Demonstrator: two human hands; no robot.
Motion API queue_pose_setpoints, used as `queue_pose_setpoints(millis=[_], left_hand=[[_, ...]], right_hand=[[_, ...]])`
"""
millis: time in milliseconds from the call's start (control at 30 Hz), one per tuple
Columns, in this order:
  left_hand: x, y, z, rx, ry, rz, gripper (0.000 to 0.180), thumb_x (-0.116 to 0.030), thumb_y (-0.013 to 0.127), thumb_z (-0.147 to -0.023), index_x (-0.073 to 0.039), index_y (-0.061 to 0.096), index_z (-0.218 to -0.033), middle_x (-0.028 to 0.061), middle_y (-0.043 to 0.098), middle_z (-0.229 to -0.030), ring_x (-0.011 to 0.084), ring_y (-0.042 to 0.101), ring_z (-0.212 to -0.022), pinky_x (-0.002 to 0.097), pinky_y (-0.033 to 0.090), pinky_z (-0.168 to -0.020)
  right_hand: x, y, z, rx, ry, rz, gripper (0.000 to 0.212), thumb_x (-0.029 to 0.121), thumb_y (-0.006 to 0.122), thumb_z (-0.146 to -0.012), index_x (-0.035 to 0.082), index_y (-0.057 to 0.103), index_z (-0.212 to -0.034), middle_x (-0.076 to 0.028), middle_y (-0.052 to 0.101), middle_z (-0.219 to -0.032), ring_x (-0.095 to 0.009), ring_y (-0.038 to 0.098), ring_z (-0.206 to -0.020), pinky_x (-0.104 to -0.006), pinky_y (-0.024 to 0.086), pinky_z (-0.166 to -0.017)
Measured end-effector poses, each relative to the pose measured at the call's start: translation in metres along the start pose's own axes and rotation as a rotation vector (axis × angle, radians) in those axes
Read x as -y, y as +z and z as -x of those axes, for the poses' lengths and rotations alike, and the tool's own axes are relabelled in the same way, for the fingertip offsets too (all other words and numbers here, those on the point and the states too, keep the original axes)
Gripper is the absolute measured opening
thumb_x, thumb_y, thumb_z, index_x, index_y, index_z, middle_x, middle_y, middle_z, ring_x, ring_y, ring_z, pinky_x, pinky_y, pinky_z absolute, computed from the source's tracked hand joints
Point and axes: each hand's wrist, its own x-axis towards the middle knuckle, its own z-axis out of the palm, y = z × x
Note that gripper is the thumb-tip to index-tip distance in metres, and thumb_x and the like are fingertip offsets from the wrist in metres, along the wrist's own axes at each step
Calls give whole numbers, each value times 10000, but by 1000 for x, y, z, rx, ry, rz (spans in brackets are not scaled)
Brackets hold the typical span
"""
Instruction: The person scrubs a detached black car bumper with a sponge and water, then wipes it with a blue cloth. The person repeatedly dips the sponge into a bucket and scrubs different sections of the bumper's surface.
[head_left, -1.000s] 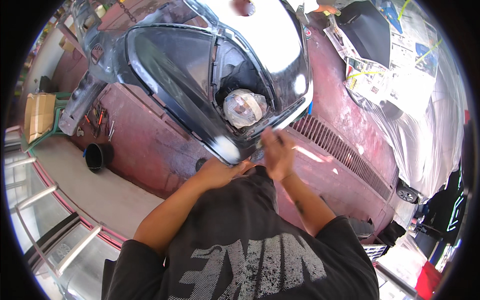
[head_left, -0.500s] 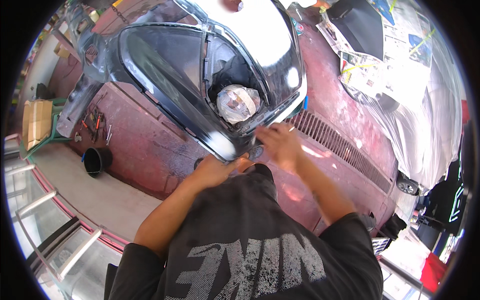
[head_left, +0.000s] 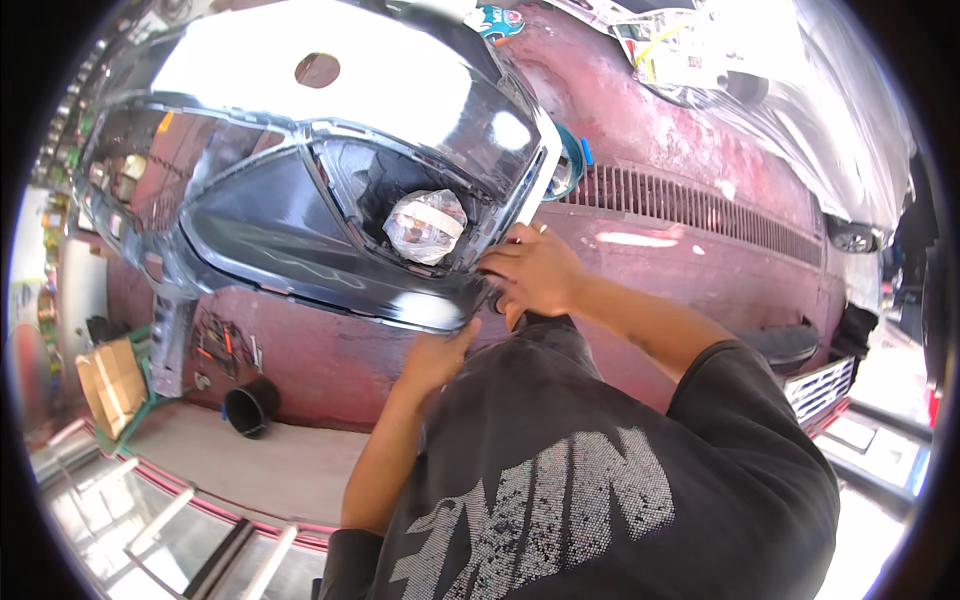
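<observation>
A large glossy dark car bumper [head_left: 300, 255] fills the upper left, with bright white glare on its upper panel and a round hole there. Its pointed near corner lies just in front of my body. My left hand [head_left: 440, 360] grips the lower edge by that corner, its fingertips partly hidden beneath. Bent over the corner's right edge are the fingers of my right hand [head_left: 540, 268], with a ring on one; whether anything small lies under them I cannot make out. In the bumper's recess sits a wadded ball of clear plastic [head_left: 427, 228] with a pale tape strip across it.
A floor grate [head_left: 700, 205] runs along the right, beside a car under plastic sheeting [head_left: 840, 110]. A teal basin [head_left: 568, 165] stands behind the bumper's right edge. At lower left are a black bucket [head_left: 251, 406], hand tools [head_left: 222, 340] and a cardboard piece [head_left: 112, 388].
The view has swung, so the bumper sits farther left and shows more of its upper panel. My right hand has come in against the corner; my left stays at the lower edge.
</observation>
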Motion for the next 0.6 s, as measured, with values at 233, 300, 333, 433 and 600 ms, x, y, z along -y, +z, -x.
queue_pose_setpoints(millis=[233,300,333,433,600], left_hand=[[-5,0,-8,60,329,186,463,-161,600,-1088,29,518,-1503,214,609,-1490,311,590,-1371,421,460,-1139],[-8,-3,-8,89,333,134,465,-153,606,-1085,18,521,-1509,207,618,-1480,297,583,-1381,413,453,-1147],[-13,0,-2,13,300,152,481,-164,633,-1072,20,526,-1503,197,640,-1452,290,600,-1358,410,467,-1130],[-10,-3,0,37,155,95,500,-149,667,-1049,20,545,-1503,162,662,-1416,239,608,-1294,384,478,-1102],[-3,-15,-3,90,415,-177,637,-262,688,-1039,7,443,-1562,243,575,-1519,312,556,-1423,442,475,-1136]], right_hand=[[81,29,4,-152,300,-251,315,299,644,-1030,86,751,-1237,-56,758,-1241,-313,629,-1093,-462,498,-965],[93,25,13,-288,224,-330,339,304,634,-1039,84,747,-1272,-56,755,-1283,-311,627,-1080,-467,497,-963],[82,29,19,-281,188,-260,364,307,626,-1042,85,740,-1307,-49,752,-1322,-312,625,-1077,-467,494,-965],[49,22,22,-188,205,40,361,305,618,-1043,83,741,-1300,-40,759,-1308,-316,631,-1090,-453,497,-971],[123,37,-12,-448,258,-456,335,238,645,-1020,45,740,-1276,-125,772,-1244,-370,632,-1090,-498,499,-988]])
